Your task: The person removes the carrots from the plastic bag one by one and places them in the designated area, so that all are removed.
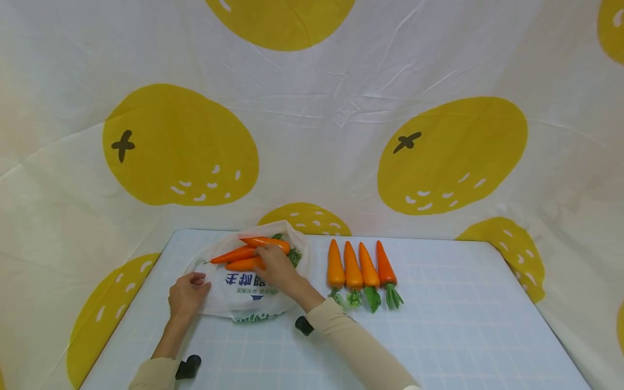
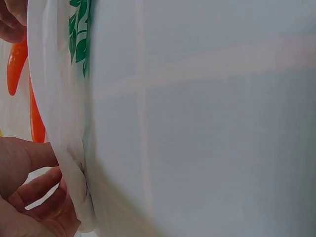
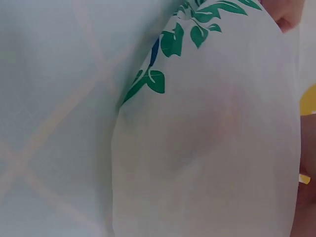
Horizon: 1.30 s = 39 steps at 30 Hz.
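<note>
A white plastic bag with blue lettering and green leaf prints lies on the left of the table. Three orange carrots show at its mouth: an upper carrot, a middle carrot and a lower carrot. Over them, my right hand grips a carrot at its thick end; its palm hides part of the bunch. At the bag's left edge, my left hand pinches the film between thumb and fingers, as the left wrist view shows of the bag's rim. Green carrot tops stick out behind the right hand.
Right of the bag, several carrots lie in a row, tips away and leafy ends near. A pale checked cloth covers the table. Behind it hangs a white curtain printed with big yellow fruit.
</note>
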Available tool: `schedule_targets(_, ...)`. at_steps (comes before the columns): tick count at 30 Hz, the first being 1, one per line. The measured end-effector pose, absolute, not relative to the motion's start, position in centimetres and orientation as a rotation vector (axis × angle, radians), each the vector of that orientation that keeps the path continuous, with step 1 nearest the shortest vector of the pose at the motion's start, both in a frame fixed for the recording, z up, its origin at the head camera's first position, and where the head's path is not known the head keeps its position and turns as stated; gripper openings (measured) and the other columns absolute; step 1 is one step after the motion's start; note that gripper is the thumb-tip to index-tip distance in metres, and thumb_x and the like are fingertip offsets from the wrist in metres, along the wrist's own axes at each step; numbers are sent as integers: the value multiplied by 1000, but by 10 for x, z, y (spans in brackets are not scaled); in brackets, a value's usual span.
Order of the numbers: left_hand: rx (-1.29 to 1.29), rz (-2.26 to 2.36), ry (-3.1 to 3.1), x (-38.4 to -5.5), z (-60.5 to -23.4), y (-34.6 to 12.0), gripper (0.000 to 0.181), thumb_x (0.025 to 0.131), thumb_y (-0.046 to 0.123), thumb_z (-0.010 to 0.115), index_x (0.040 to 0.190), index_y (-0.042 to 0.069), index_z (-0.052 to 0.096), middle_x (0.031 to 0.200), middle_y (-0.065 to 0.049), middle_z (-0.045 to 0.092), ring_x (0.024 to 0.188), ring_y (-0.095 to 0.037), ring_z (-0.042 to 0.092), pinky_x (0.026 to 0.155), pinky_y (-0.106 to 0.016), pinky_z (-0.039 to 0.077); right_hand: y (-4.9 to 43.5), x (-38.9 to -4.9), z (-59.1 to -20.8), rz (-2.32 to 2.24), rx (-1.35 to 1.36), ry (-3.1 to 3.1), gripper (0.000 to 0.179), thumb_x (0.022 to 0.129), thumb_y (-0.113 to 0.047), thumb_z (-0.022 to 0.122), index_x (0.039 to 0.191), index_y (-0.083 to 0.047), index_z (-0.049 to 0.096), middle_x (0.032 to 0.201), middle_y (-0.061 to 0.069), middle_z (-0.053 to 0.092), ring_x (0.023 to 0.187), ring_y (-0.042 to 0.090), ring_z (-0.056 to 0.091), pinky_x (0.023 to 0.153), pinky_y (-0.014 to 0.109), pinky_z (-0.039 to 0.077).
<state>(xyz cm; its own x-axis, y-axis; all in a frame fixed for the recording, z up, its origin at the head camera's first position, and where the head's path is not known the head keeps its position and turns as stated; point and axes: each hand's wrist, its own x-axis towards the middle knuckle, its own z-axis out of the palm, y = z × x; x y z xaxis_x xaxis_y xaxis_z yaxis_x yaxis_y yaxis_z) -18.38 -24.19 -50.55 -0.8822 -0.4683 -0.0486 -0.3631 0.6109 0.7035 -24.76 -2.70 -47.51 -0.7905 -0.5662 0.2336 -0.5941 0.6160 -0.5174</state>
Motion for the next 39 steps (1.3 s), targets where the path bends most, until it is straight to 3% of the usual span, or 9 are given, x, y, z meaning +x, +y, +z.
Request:
schedule_targets(6,677,-1127,-2696,-183,-506,-244,27,96,3,67,118,-11,64,106,-29,65,92,-41,61,85,-51,55,-33,-245,-478,728,983,-2809,19,98,-11,70,115,-5,67,113,4,68,110,21,59,107,30,44)
schedule_targets(10,670,-1122,-2692,-183,-508,-245,27,96,4,67,118,-11,64,105,-29,65,92,-41,62,85,-51,55,-36,-244,-480,589,985,-2799,16,98,-14,70,112,-7,68,109,4,70,110,21,60,109,30,43)
schedule_targets(14,664,-1126,-2689,-183,-511,-245,27,96,4,67,118,-11,64,104,-29,65,91,-40,62,85,-52,55,-38,-241,-482,456,991,-2773,17,97,-17,73,111,-8,68,110,4,70,108,21,60,108,30,43)
schedule_targets(19,672,-1125,-2686,-183,-511,-245,27,96,4,68,118,-11,64,104,-29,65,91,-40,62,86,-52,56,-40,-238,-481,373,987,-2747,19,96,-20,74,111,-9,70,104,4,67,94,19,57,94,23,47)
schedule_targets(29,661,-1109,-2693,-184,-510,-244,27,96,3,68,118,-11,64,104,-29,65,90,-40,62,86,-52,56,-46,-235,-485,326,993,-2750,7,99,-17,70,103,-12,68,96,2,63,83,15,55,80,17,49)
schedule_targets(39,660,-1097,-2699,-185,-510,-244,26,96,3,68,118,-11,64,103,-29,65,89,-39,61,85,-51,56,-45,-231,-481,239,998,-2862,24,90,-24,82,107,-15,67,92,-2,66,81,12,59,70,17,48)
